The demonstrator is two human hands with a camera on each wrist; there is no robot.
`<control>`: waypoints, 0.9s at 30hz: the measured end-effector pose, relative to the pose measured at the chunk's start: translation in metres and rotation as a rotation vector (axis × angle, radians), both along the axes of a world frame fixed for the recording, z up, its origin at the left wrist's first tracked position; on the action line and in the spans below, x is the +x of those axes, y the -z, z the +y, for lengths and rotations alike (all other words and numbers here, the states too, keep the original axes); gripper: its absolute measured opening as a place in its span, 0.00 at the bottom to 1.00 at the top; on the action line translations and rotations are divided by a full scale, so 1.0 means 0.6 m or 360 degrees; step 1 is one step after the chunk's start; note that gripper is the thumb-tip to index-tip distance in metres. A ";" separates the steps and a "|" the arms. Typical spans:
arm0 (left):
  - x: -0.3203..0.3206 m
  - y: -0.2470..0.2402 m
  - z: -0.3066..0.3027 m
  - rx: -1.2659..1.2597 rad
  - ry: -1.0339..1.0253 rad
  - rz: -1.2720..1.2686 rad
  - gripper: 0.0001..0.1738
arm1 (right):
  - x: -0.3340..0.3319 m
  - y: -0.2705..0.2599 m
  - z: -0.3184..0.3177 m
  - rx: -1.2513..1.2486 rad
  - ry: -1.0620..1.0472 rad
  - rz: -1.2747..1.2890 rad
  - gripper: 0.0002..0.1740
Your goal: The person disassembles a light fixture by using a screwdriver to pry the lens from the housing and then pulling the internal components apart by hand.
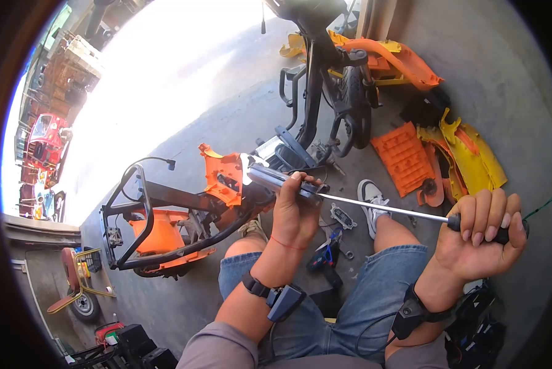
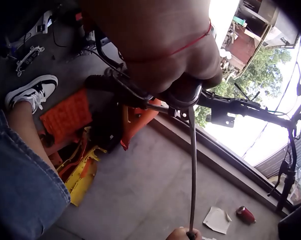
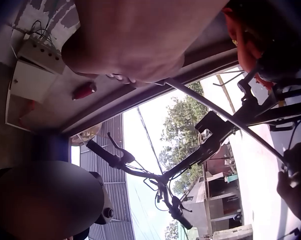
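My left hand grips a silver part with a dark end, raised above my knees. Its exact kind does not show. In my right hand, the fingers curl round the black handle of a long screwdriver. The shaft runs left, almost level, to the part's dark end. From the left wrist, that rounded dark end shows under the palm with the shaft meeting it. The right wrist view has the shaft crossing toward the shadowed left hand; the tip is hidden.
A stripped scooter frame with orange panels stands at front left. Ahead is its fork and front wheel. Orange and yellow panels lie at right. Between my feet are a metal plate, blue-handled pliers and a power drill.
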State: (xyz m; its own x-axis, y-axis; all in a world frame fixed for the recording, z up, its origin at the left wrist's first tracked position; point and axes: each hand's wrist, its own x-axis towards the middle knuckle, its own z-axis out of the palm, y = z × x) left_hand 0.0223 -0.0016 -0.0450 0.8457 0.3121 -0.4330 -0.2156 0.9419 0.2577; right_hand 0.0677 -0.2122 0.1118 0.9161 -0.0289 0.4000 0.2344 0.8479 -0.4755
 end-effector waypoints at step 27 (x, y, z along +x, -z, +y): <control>-0.021 -0.026 -0.007 0.0720 -0.0222 0.0093 0.14 | 0.028 0.038 -0.016 0.0043 0.0153 0.0387 0.11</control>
